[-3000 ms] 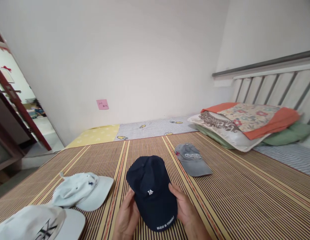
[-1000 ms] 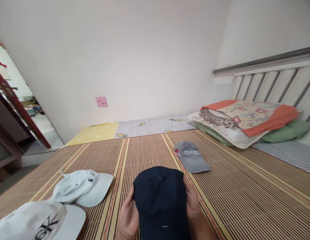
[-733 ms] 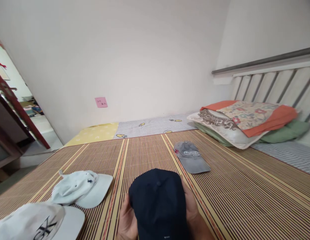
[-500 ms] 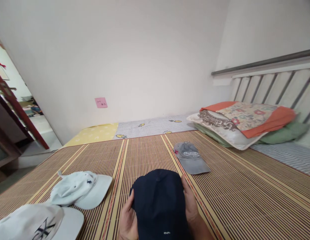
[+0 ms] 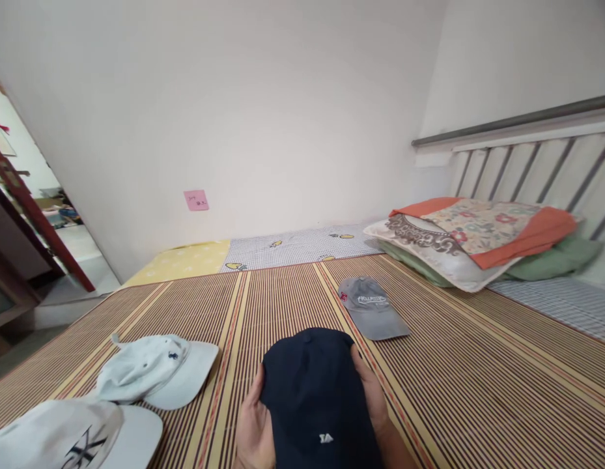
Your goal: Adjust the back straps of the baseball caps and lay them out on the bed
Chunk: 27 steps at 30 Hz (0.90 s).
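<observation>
A navy baseball cap [image 5: 316,391] with a small white logo is held between my two hands at the bottom middle. My left hand [image 5: 256,417] grips its left side, thumb along the edge. On the opposite side my right hand [image 5: 373,394] has hold of it, the fingers partly hidden behind the fabric. Beyond it, a grey cap [image 5: 373,309] with white lettering lies on the striped mat [image 5: 282,299]. Over to the left lie a pale mint cap [image 5: 146,368] and, nearer, a white cap [image 5: 53,433] with black letters.
Stacked pillows [image 5: 443,254], partly covered with orange floral cloth [image 5: 482,225], lie at the back right by a slatted headboard [image 5: 541,172]. A wall [image 5: 292,117] with a pink note [image 5: 196,200] borders the far side. A doorway shows at left.
The navy cap has tilted slightly in my hands, so its white logo sits higher and shows more fully. The other caps lie where they were.
</observation>
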Each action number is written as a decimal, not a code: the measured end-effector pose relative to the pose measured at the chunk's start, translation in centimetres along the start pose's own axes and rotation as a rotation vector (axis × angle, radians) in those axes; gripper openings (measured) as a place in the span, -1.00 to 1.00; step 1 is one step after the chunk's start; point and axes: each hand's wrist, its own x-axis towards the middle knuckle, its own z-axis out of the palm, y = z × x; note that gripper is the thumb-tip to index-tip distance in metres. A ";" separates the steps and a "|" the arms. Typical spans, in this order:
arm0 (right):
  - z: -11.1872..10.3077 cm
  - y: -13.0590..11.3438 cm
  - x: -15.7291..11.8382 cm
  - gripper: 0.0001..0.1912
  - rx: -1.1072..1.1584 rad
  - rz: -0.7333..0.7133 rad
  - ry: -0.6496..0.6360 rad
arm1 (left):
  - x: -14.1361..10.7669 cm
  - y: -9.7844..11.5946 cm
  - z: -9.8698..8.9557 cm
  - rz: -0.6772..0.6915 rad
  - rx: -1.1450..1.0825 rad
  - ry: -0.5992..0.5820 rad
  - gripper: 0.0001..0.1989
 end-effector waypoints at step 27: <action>-0.9 -0.5 1.7 -0.36 -0.019 -0.278 0.164 | -1.0 2.5 -3.7 0.040 -0.009 0.113 -0.40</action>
